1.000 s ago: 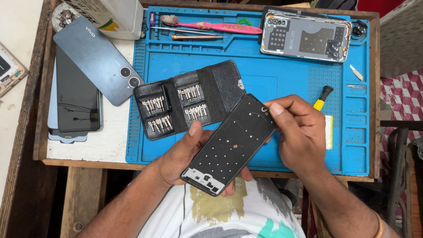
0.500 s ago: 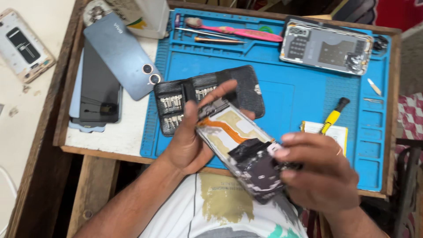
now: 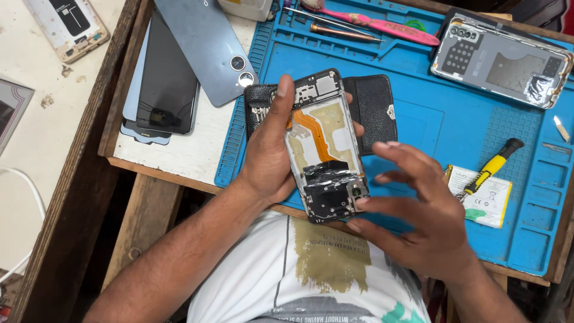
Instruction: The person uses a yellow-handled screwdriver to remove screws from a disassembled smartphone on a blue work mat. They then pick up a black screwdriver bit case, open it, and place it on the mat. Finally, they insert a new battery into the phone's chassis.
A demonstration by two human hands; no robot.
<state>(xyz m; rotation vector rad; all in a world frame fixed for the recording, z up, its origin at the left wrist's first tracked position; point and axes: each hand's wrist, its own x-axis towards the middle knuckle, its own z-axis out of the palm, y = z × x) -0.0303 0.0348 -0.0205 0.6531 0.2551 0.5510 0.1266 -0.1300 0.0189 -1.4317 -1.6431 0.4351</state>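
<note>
Head view: the wallet (image 3: 373, 107) is half hidden behind the phone (image 3: 323, 146), which the left hand (image 3: 269, 149) clamps; the right hand (image 3: 418, 209), fingers spread, touches its lower edge.

opened phone (image 3: 323, 149) over mat (image 3: 442, 119) | screwdriver (image 3: 490, 167) right | case (image 3: 373, 107) behind

The opened black-framed phone with its orange flex cable (image 3: 323, 146) is flipped: a second ago its dark perforated back plate faced up, now the gutted inside shows, and it stands nearly upright instead of slanting toward 2 o'clock. The left hand (image 3: 269, 155) now grips it alone, thumb across the top. The right hand (image 3: 418, 209) has let go of the 2 o'clock corner and spreads open at 4 o'clock, fingertips at the lower edge.
</note>
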